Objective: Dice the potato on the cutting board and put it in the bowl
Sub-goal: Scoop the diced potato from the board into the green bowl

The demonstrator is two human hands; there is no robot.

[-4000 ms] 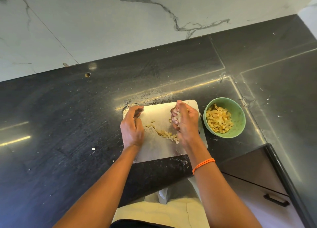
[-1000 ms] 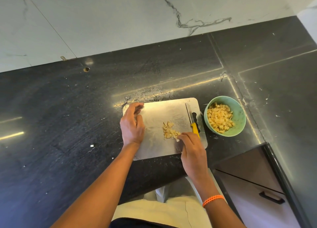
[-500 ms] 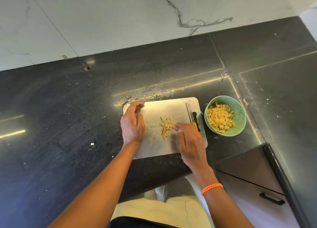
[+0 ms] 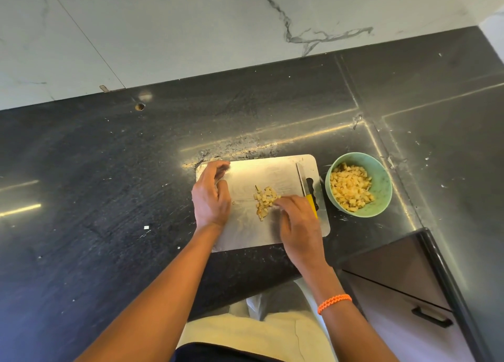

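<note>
A small heap of diced potato [image 4: 265, 201] lies in the middle of the pale cutting board [image 4: 272, 171]. My right hand [image 4: 298, 225] touches the heap's right side with its fingertips, fingers fairly straight. At the board's left edge my left hand [image 4: 211, 195] rests, its fingers loosely curled over the far left corner. A knife with a yellow handle [image 4: 306, 190] lies along the board's right edge, partly under my right hand. The green bowl [image 4: 381, 183], right of the board, holds many potato cubes.
The black countertop [image 4: 109, 198] carries scattered white specks and one small potato bit [image 4: 146, 227] left of the board. A marble wall stands behind. A dark cabinet with a drawer handle [image 4: 431, 318] sits at the lower right.
The knife was laid down on the board's right edge. My right hand swept the loose cubes into one heap and pushed it slightly left and away. My left hand stayed put.
</note>
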